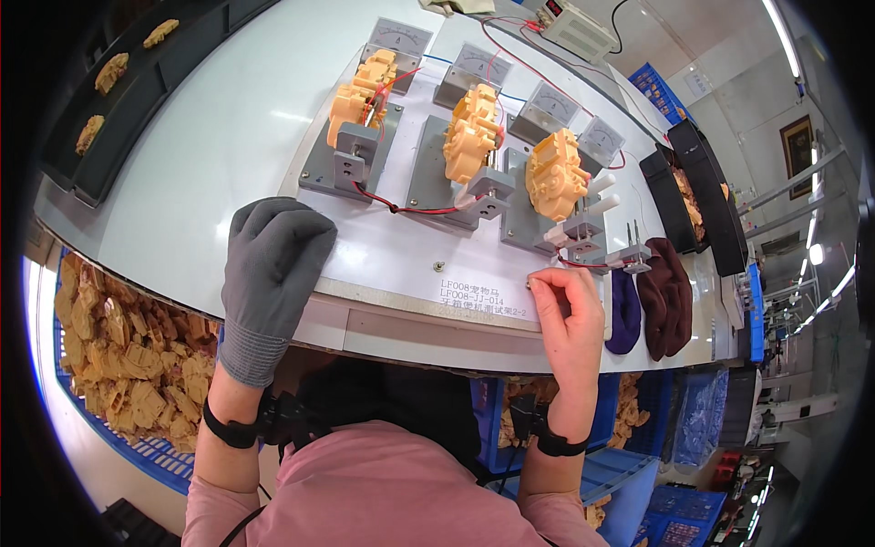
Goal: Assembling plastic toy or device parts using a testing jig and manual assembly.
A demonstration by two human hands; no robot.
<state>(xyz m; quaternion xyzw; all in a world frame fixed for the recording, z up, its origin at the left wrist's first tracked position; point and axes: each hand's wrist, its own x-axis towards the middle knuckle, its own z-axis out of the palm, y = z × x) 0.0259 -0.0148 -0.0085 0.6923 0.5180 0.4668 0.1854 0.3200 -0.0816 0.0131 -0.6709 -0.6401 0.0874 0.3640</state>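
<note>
My left hand (pixel 276 264) wears a grey knit glove and rests on the front left of the white test board (pixel 383 246), its fingers curled and nothing visible in them. Bare, my right hand (pixel 570 314) is at the board's front edge, thumb and forefinger pinched. A small dark spot shows at those fingertips, too small to make out. Three yellow plastic gear housings stand in grey fixtures on the board: a left one (pixel 351 105), a middle one (pixel 472 137) and a right one (pixel 556 173). Red and black wires (pixel 419 211) run between the fixtures.
Several analog meters (pixel 547 105) stand behind the fixtures, with a power supply (pixel 579 32) farther back. Black trays (pixel 146 100) hold yellow parts at left; another black bin (pixel 679 196) is at right. Dark gloves (pixel 665 301) lie beside my right hand. A blue crate (pixel 173 460) of parts sits below.
</note>
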